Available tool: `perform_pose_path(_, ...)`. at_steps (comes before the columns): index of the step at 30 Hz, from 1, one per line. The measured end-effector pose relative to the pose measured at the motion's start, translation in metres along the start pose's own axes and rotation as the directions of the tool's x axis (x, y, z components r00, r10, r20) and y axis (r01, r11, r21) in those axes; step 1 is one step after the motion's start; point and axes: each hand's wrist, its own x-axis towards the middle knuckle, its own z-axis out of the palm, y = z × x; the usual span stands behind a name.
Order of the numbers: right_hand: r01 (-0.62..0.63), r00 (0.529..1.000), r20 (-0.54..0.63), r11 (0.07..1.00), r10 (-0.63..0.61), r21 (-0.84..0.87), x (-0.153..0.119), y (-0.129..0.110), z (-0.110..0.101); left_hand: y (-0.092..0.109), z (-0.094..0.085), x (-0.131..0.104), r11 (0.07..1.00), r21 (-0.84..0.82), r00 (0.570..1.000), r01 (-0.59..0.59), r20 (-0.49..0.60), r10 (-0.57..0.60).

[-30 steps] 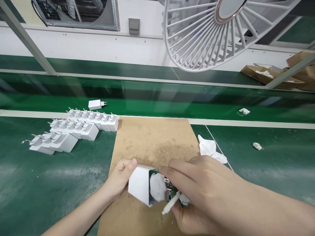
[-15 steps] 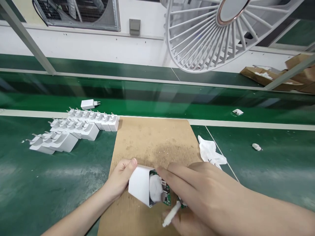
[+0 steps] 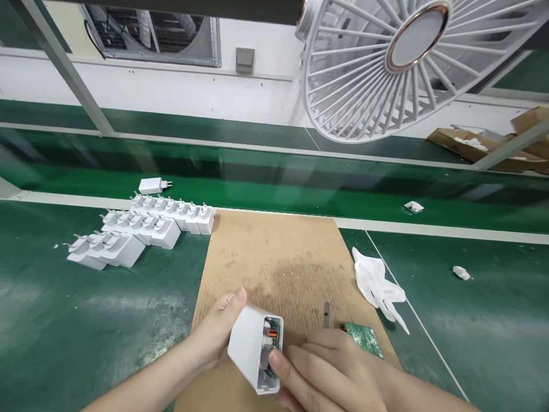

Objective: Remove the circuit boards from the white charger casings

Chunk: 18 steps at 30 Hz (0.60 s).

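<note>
My left hand (image 3: pixel 218 332) is closed around the white charger housing (image 3: pixel 249 343), whose opening faces right. Inside that opening show a circuit board with an orange-and-red component (image 3: pixel 271 333) and a grey part. My right hand (image 3: pixel 330 372) has its fingers bent together, one fingertip against the parts in the opening; its thumb is mostly hidden. Just behind the right hand a thin dark metal strip (image 3: pixel 326 315) sticks up, and whether the hand holds it is unclear. A separate green circuit board (image 3: pixel 364 337) lies beside it, partly covered by the hand.
A brown board (image 3: pixel 266 246) lies beneath my hands. Several white chargers (image 3: pixel 158 229) stand in rows at the left, and one more charger (image 3: pixel 151 185) lies behind them. To the right is a crumpled white glove (image 3: pixel 377 283). A white fan (image 3: pixel 412 63) hangs overhead.
The circuit board sits deeper in the housing, which has turned its opening toward me. The white stick by my right hand is out of sight. The separate green board and metal strip now show.
</note>
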Motion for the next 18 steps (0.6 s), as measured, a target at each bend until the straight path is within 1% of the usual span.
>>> perform_pose_path(1, 0.088, 0.995, 0.031, 0.995, -0.089, 0.039, 0.005, 0.009, -0.003, -0.001, 0.001, -0.001, 0.999, -0.025, 0.999, 0.040, 0.003, -0.040)
perform_pose_path(2, 0.149, 0.985, 0.073, 0.984, -0.156, 0.096, 0.012, 0.018, -0.007, -0.002, 0.003, -0.002, 0.994, -0.050, 0.995, 0.095, 0.013, -0.095)
perform_pose_path(3, 0.170, 0.974, 0.124, 0.972, -0.191, 0.162, 0.019, 0.028, -0.011, -0.003, 0.004, -0.002, 0.985, -0.072, 0.988, 0.154, 0.032, -0.152)
perform_pose_path(4, 0.147, 0.961, 0.196, 0.962, -0.194, 0.230, 0.027, 0.036, -0.015, -0.004, 0.005, -0.002, 0.974, -0.088, 0.977, 0.210, 0.057, -0.206)
perform_pose_path(5, 0.092, 0.945, 0.276, 0.952, -0.176, 0.291, 0.034, 0.042, -0.019, -0.006, 0.005, -0.002, 0.962, -0.091, 0.964, 0.259, 0.084, -0.252)
perform_pose_path(6, 0.019, 0.921, 0.361, 0.943, -0.146, 0.333, 0.041, 0.046, -0.021, -0.007, 0.005, -0.002, 0.954, -0.075, 0.953, 0.292, 0.101, -0.284)
perform_pose_path(7, -0.039, 0.892, 0.433, 0.931, -0.131, 0.363, 0.046, 0.049, -0.023, -0.007, 0.005, -0.002, 0.955, -0.033, 0.951, 0.296, 0.102, -0.291)
perform_pose_path(8, -0.075, 0.868, 0.479, 0.918, -0.132, 0.389, 0.050, 0.049, -0.023, -0.006, 0.003, -0.002, 0.965, 0.029, 0.962, 0.260, 0.080, -0.261)
perform_pose_path(9, -0.105, 0.852, 0.508, 0.911, -0.124, 0.400, 0.053, 0.049, -0.023, -0.004, 0.001, -0.002, 0.977, 0.108, 0.981, 0.186, 0.037, -0.191)
perform_pose_path(10, -0.130, 0.851, 0.515, 0.908, -0.104, 0.398, 0.054, 0.047, -0.023, -0.001, -0.001, -0.003, 0.978, 0.187, 0.996, 0.089, -0.012, -0.088)
perform_pose_path(11, -0.152, 0.859, 0.507, 0.911, -0.070, 0.384, 0.054, 0.046, -0.023, 0.002, -0.004, -0.005, 0.969, 0.246, 0.999, -0.017, -0.044, 0.029)
perform_pose_path(12, -0.172, 0.870, 0.492, 0.916, -0.031, 0.362, 0.053, 0.045, -0.023, 0.006, -0.007, -0.008, 0.956, 0.272, 0.990, -0.114, -0.044, 0.131)
perform_pose_path(13, -0.188, 0.881, 0.472, 0.924, 0.009, 0.332, 0.052, 0.044, -0.023, 0.010, -0.009, -0.011, 0.946, 0.261, 0.980, -0.191, -0.005, 0.199)
perform_pose_path(14, -0.199, 0.892, 0.450, 0.933, 0.046, 0.301, 0.050, 0.043, -0.023, 0.014, -0.010, -0.015, 0.946, 0.222, 0.971, -0.237, 0.067, 0.228)
perform_pose_path(16, -0.209, 0.904, 0.417, 0.945, 0.088, 0.253, 0.047, 0.042, -0.021, 0.017, -0.010, -0.022, 0.956, 0.127, 0.941, -0.266, 0.249, 0.229)
perform_pose_path(17, -0.214, 0.905, 0.413, 0.947, 0.101, 0.239, 0.046, 0.041, -0.019, 0.016, -0.009, -0.025, 0.958, 0.098, 0.924, -0.270, 0.306, 0.229)
perform_pose_path(18, -0.219, 0.905, 0.411, 0.947, 0.108, 0.234, 0.045, 0.041, -0.017, 0.015, -0.008, -0.026, 0.959, 0.086, 0.917, -0.271, 0.325, 0.230)
